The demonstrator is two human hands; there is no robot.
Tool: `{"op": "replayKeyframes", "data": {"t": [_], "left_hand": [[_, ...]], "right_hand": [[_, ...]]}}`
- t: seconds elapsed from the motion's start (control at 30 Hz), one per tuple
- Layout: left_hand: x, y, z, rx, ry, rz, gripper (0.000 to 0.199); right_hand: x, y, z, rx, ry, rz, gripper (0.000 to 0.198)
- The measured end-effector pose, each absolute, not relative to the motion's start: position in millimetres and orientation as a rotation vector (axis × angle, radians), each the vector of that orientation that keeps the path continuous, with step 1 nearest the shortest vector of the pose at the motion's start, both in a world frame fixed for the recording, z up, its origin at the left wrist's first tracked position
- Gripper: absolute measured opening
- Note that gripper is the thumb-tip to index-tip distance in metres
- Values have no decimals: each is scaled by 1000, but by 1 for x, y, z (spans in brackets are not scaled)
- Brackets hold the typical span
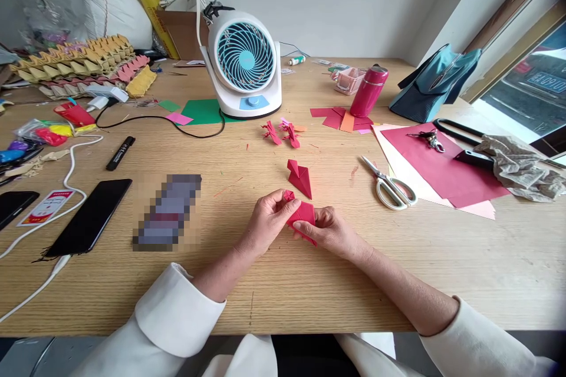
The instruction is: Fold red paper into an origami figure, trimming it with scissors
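Between my two hands is a piece of folded red paper [304, 212], partly covered by my fingers. My left hand [275, 215] pinches its upper left part, thumb on top. On its lower right side my right hand [329, 231] grips it, thumb across the front. Just beyond my hands, another folded red paper piece [300, 178] lies on the table. Farther back sit two small red origami figures, a left one [271, 132] and a right one [290, 135]. White-handled scissors [391, 185] rest to the right with their blades pointing away to the left.
A white fan [248, 65] stands at the back. Right of it are a red flask [369, 91], a blue bag [435, 85] and red paper sheets [460, 171]. On the left lie a black phone [91, 218], a marker [120, 153] and a white cable [71, 165].
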State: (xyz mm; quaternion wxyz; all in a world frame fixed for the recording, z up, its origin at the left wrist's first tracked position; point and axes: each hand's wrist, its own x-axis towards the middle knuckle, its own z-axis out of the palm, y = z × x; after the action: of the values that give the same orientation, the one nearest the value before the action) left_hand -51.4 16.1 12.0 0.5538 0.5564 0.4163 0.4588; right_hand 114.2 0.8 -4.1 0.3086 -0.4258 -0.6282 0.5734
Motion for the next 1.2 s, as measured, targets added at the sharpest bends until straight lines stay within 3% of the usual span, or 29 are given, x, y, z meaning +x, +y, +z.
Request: {"op": "replayKeyframes", "data": {"t": [0.63,0.9,1.2], "left_hand": [[-61,26,21,831,959,1130,38],[-62,26,14,908,964,1097,43],[-67,29,7,1324,1174,1181,48]], "right_hand": [[118,-3,10,-1021,-1717,1726,60],[118,-3,4,-1105,-1671,1503,64],[118,-3,9,-980,-1794,1591,56]]}}
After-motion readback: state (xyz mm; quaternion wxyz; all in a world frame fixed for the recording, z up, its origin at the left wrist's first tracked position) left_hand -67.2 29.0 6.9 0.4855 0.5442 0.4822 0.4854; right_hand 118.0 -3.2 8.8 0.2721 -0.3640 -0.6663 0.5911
